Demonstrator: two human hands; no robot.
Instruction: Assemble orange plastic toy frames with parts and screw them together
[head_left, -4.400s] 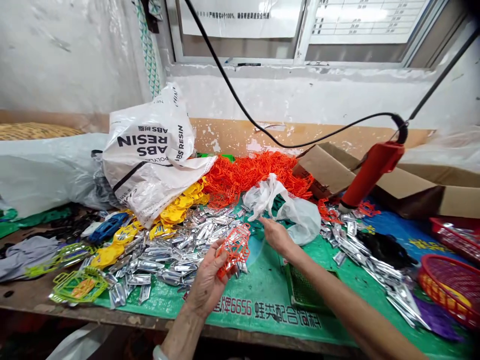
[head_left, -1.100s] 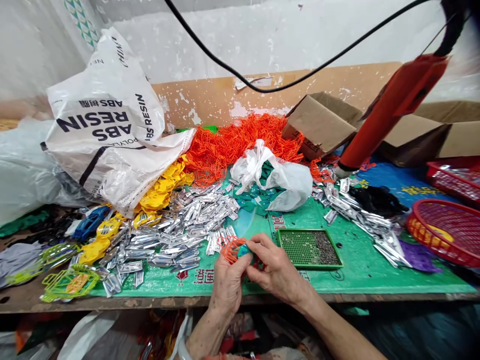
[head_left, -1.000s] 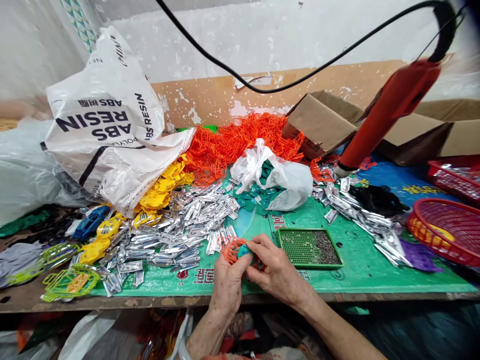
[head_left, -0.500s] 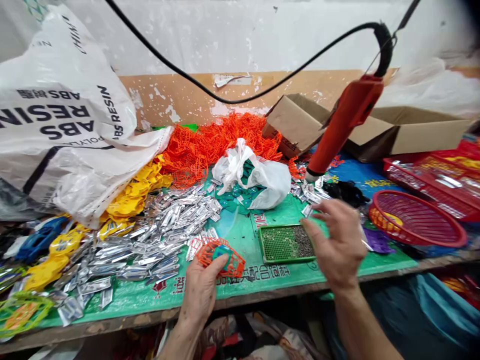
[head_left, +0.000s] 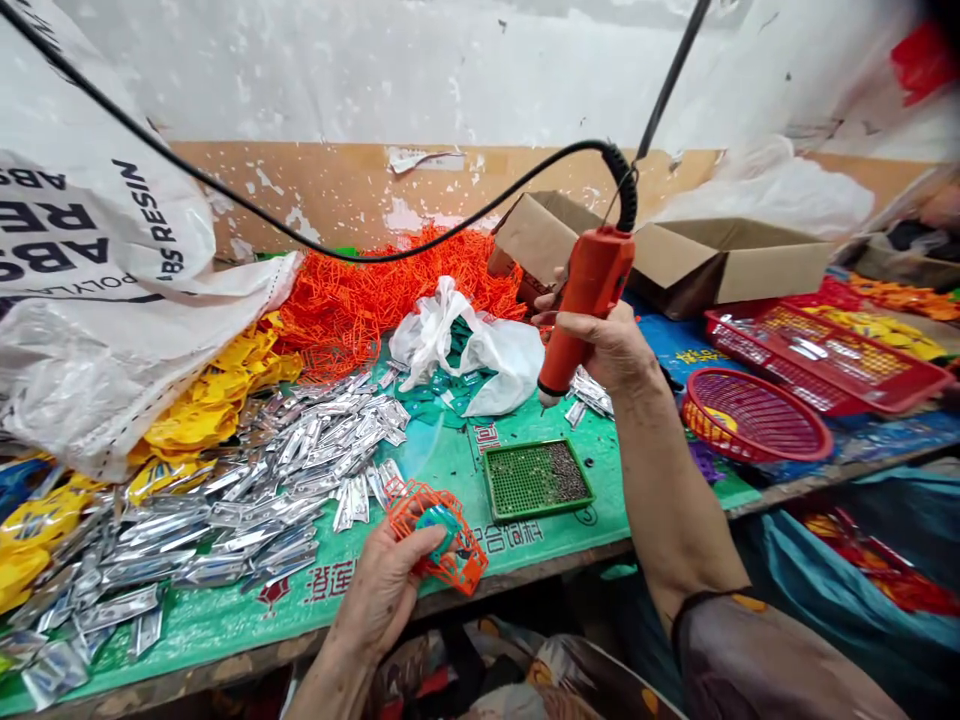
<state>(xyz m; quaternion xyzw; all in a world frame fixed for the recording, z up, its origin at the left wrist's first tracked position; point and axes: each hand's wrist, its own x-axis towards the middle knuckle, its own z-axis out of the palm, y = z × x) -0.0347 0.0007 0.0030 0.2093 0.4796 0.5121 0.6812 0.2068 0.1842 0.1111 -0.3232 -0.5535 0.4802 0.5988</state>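
My left hand (head_left: 386,580) grips an orange plastic lattice frame (head_left: 466,560) with a teal plastic piece (head_left: 441,530) lying in it, the thumb pressed on the teal piece. My right hand (head_left: 611,345) is wrapped round a hanging red electric screwdriver (head_left: 581,310), its bit pointing down. Below the bit, on the green sheet, lies a green tray (head_left: 525,483) with a perforated grid; small dark screws (head_left: 566,470) cover its right part. Left of the held frame spreads a heap of shiny silver strips (head_left: 277,500).
Orange frames (head_left: 405,285) pile against the wall, beside a white bag (head_left: 499,365) of teal pieces. Yellow parts (head_left: 217,400) spill from a large white sack (head_left: 112,330). Cardboard boxes (head_left: 772,275) and red baskets (head_left: 780,445) stand right. A black cable (head_left: 315,240) droops across.
My right hand has risen from beside the screw tray and taken hold of the electric screwdriver. My left hand still holds the frame. The view has turned somewhat to the right.
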